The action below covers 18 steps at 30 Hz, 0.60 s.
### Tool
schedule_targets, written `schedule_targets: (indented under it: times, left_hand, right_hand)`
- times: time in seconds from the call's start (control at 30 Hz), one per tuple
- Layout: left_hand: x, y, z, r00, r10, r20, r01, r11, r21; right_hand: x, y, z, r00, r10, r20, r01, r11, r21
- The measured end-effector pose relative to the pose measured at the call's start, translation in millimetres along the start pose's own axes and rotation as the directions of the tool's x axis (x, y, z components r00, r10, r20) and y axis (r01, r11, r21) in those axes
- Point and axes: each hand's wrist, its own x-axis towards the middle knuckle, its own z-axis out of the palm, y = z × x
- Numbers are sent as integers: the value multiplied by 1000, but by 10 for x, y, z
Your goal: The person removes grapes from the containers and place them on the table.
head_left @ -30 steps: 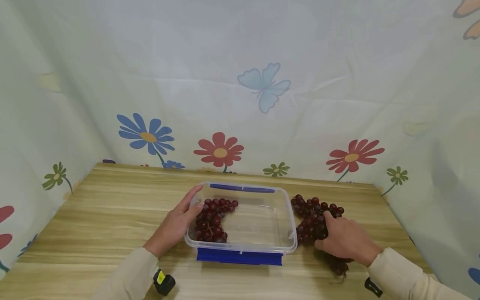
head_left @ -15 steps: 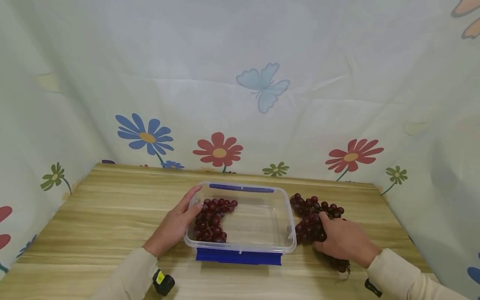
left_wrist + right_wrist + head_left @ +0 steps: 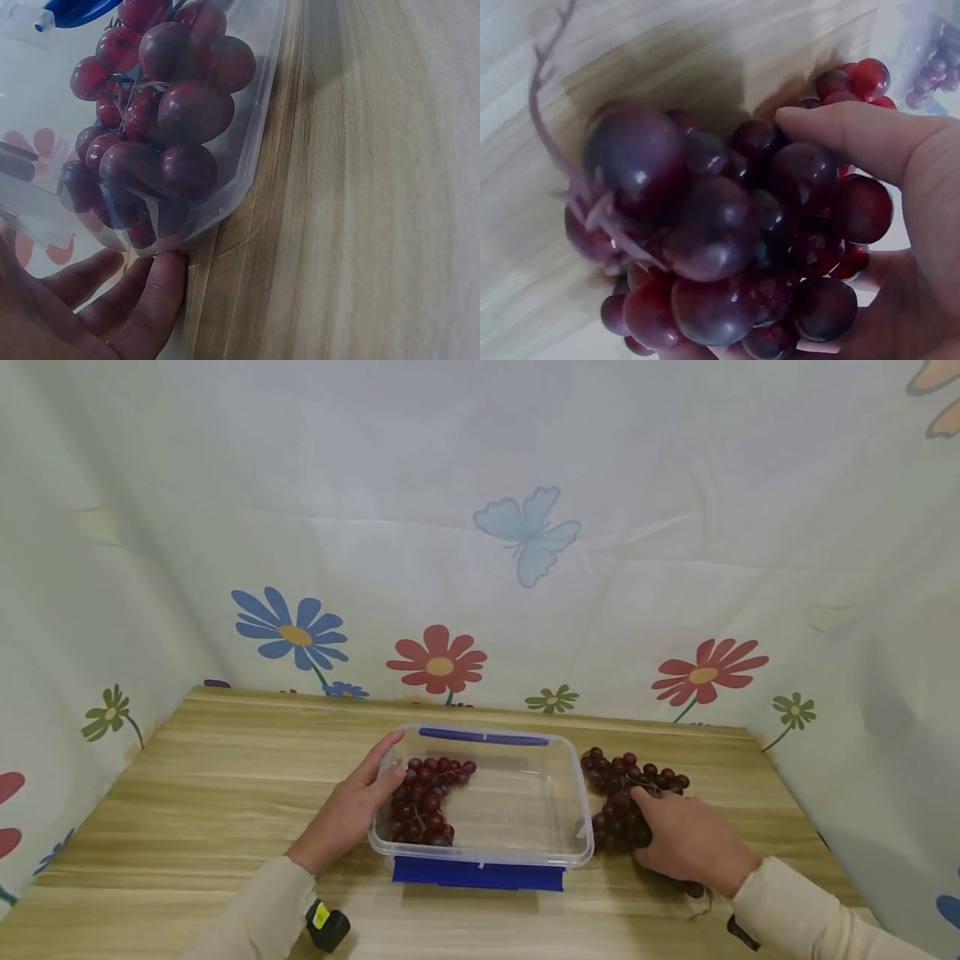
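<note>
A clear plastic food container (image 3: 480,861) with blue locking flaps stands on the table, a bunch of red grapes (image 3: 422,810) in its left side. My left hand (image 3: 351,806) holds the container's left wall, thumb over the rim; in the left wrist view its fingers (image 3: 154,300) touch the outside low down. To the right lie more grapes (image 3: 618,818). My right hand (image 3: 692,842) grips a bunch there; in the right wrist view the thumb lies above the bunch (image 3: 712,225) and other fingers go beneath, partly hidden. A bare stem (image 3: 547,135) sticks out.
The wood-grain table (image 3: 247,760) ends against a pale curtain (image 3: 480,552) printed with flowers and a butterfly, which also rises on both sides. Further grapes (image 3: 859,82) lie beyond the right thumb. Black devices (image 3: 327,929) sit at both wrists.
My right hand has slid slightly left over the grapes, and the bunch's stem end has drawn in under the hand. The left hand and container have stayed in place.
</note>
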Motion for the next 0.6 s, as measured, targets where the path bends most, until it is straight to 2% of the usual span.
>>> schedule_targets:
  times: [0.6]
  left_hand:
    - [-6, -1, -1, 1000, 8, 5, -8, 1000, 20]
  right_hand:
    - [-65, -60, -16, 994, -5, -109, -1, 998, -58]
